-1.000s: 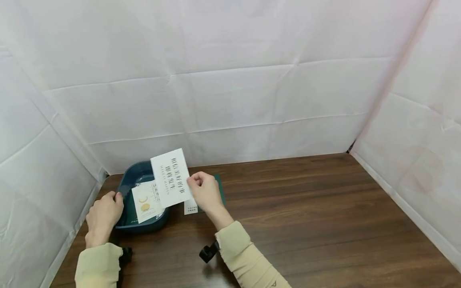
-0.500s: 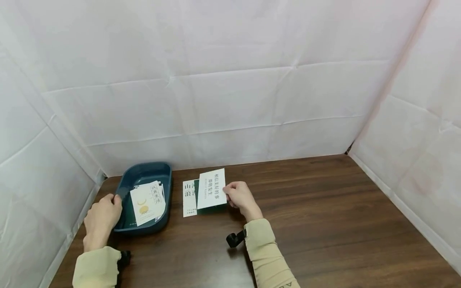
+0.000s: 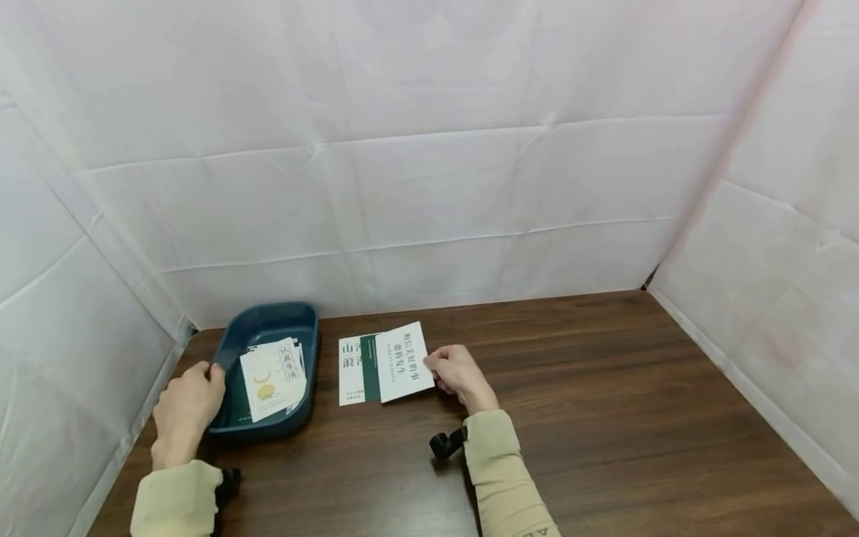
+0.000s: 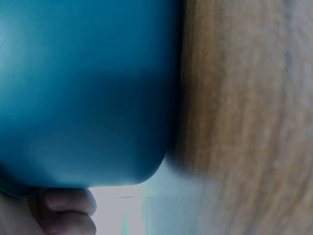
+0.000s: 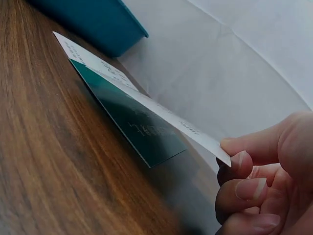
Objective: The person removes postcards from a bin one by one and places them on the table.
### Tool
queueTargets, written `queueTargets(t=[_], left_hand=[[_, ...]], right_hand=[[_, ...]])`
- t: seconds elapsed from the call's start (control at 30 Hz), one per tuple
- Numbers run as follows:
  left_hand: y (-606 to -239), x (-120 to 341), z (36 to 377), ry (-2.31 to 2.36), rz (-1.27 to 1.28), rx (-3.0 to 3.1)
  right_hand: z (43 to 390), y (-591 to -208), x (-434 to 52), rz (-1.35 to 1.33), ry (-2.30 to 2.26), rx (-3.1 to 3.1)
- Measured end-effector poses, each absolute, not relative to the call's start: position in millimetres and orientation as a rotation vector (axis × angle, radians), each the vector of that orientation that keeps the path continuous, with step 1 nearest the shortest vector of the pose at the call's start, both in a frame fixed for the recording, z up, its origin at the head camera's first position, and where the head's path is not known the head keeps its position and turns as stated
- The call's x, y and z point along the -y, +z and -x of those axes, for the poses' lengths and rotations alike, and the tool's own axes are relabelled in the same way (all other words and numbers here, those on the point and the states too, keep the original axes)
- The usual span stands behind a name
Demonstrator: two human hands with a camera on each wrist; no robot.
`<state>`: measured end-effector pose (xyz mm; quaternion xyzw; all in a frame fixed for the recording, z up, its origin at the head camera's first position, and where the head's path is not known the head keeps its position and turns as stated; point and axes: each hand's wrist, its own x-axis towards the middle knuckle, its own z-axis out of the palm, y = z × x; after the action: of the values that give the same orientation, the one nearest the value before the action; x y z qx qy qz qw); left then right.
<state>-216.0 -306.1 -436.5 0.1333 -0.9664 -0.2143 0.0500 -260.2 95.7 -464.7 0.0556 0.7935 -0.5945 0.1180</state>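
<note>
My right hand (image 3: 451, 374) pinches the right edge of a white card with green print (image 3: 404, 360), held low over a dark green card (image 3: 370, 356) and a white card (image 3: 350, 371) lying on the wooden table. In the right wrist view the white card (image 5: 146, 105) slants just above the green card (image 5: 132, 122), thumb and fingers (image 5: 239, 169) on its corner. My left hand (image 3: 188, 406) grips the left rim of a dark teal tray (image 3: 268, 317) that holds several cards (image 3: 271, 377). The left wrist view shows the tray wall (image 4: 83, 93) and fingertips (image 4: 66, 203) under it.
The brown wooden table (image 3: 604, 418) stretches to the right of the cards. White fabric walls (image 3: 429, 164) close in the back and both sides, near the tray on the left.
My right hand carried the white card from above the tray rightward and down onto the cards on the table. The left hand stayed on the tray rim.
</note>
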Motion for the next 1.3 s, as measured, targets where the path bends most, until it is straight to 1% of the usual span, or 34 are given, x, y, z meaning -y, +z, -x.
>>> queueTargets(t=[0.57, 1.03, 1.3], left_hand=[[-438.0, 307.9, 216.8, -0.665, -0.406, 2.921], [-440.9, 305.4, 215.7, -0.672, -0.441, 2.935], [-440.6, 306.3, 217.5, -0.666, -0.418, 2.928]], right_hand=[[275.5, -475.5, -96.4, -0.164, -1.704, -2.295], [276.0, -480.6, -93.1, -0.208, -1.606, -2.393], [277.7, -481.3, -93.7, -0.193, -1.641, -2.408]])
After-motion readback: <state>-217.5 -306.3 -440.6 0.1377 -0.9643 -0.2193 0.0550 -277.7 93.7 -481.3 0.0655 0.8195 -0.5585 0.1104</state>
